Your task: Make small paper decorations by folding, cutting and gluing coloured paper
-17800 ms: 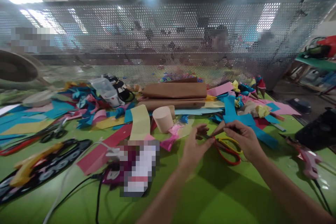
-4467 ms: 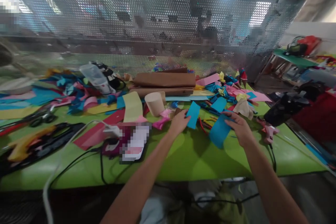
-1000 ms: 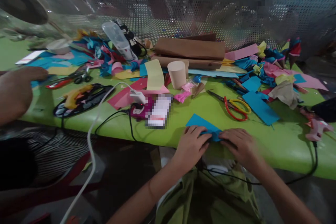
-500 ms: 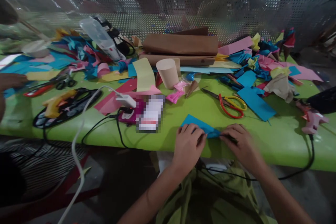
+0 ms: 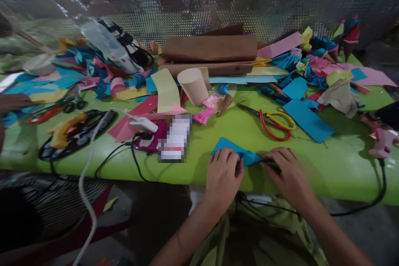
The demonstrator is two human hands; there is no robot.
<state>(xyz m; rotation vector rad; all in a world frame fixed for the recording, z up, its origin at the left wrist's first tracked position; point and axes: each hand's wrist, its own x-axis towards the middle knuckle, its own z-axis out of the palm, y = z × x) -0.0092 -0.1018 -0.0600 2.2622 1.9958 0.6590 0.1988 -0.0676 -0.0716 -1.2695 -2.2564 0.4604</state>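
A piece of blue paper (image 5: 226, 144) lies on the green table near its front edge, its right part gathered into a narrow point. My left hand (image 5: 225, 172) presses on the paper with curled fingers. At the pointed end, my right hand (image 5: 285, 170) pinches the paper between thumb and fingers; a dark, thin bit shows there that I cannot make out. Behind my right hand rest scissors (image 5: 276, 122) with red and yellow handles, half spread. A flat blue paper strip (image 5: 307, 120) is to their right.
A pink glue gun (image 5: 382, 139) with a black cord lies at the right. Left of my hands are a phone (image 5: 176, 139) and a purple power box (image 5: 151, 139). Behind stand a tan paper roll (image 5: 193, 87) and brown paper (image 5: 210, 50). Another person's hand (image 5: 14, 104) is at far left.
The view has shifted slightly. Both hands stay on the blue paper, and its folded part near my left thumb shows more plainly now.
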